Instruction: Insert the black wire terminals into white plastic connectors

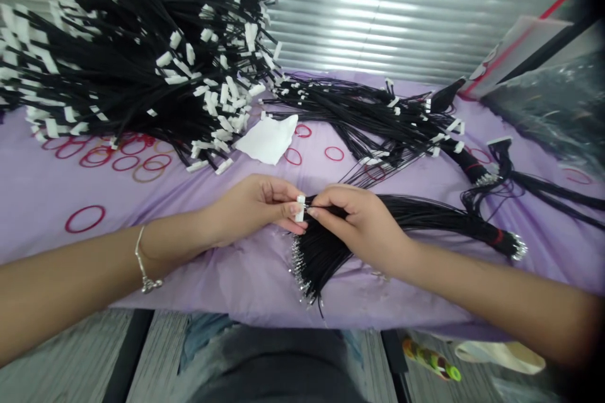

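My left hand (258,204) pinches a small white connector (300,208) between thumb and fingers. Right against it, my right hand (359,220) is closed on thin black wires (326,209), their ends meeting the connector. Under my right hand lies a bundle of black wires (425,217) with metal terminals fanned out at its near end (302,274), resting on the purple cloth (212,277).
A big heap of finished black wires with white connectors (132,56) fills the back left. More wire bundles (378,116) lie at the back right. Red rubber bands (85,218) and a white paper scrap (268,138) are scattered on the cloth. A corrugated metal wall (401,6) stands behind.
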Demonstrator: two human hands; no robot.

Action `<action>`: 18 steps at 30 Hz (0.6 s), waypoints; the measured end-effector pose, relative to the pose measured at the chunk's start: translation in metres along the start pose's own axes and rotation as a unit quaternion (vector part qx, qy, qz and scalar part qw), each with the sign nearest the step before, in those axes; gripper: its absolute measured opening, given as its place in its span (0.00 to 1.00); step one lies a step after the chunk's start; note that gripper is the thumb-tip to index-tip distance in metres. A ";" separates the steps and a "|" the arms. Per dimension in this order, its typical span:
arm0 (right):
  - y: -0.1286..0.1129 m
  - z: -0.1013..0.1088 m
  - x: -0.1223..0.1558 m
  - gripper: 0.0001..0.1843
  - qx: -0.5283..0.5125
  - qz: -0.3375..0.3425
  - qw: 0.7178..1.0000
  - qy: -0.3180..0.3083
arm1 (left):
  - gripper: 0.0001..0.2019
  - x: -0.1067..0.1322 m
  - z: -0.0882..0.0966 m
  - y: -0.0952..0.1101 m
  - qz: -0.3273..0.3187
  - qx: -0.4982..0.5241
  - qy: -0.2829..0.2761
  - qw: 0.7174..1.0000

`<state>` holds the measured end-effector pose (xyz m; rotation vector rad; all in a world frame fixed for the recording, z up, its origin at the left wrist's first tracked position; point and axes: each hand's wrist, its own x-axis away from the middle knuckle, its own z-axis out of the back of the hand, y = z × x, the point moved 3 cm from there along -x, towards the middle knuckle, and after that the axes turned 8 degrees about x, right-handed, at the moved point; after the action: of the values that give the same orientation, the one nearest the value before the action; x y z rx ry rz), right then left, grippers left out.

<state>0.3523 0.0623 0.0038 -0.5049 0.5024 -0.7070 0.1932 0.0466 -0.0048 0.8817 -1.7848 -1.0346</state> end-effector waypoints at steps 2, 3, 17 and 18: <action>-0.001 -0.001 0.000 0.06 0.009 -0.001 1.000 0.000 | 0.02 0.000 0.000 0.000 0.006 0.009 -0.010 1.000; -0.002 -0.001 0.000 0.06 0.014 -0.001 1.000 0.001 | 0.01 0.000 0.001 -0.001 0.005 0.017 -0.016 1.000; 0.002 0.011 -0.004 0.04 0.028 -0.035 0.998 -0.037 | 0.04 -0.002 0.001 -0.002 -0.022 0.031 -0.004 0.999; 0.002 0.011 -0.004 0.04 0.014 -0.034 0.999 -0.028 | 0.04 -0.002 0.001 -0.003 -0.024 0.030 0.000 0.999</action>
<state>0.3570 0.0692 0.0116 -0.5165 0.4243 -0.7622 0.1935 0.0472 -0.0078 0.9661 -1.8097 -1.0163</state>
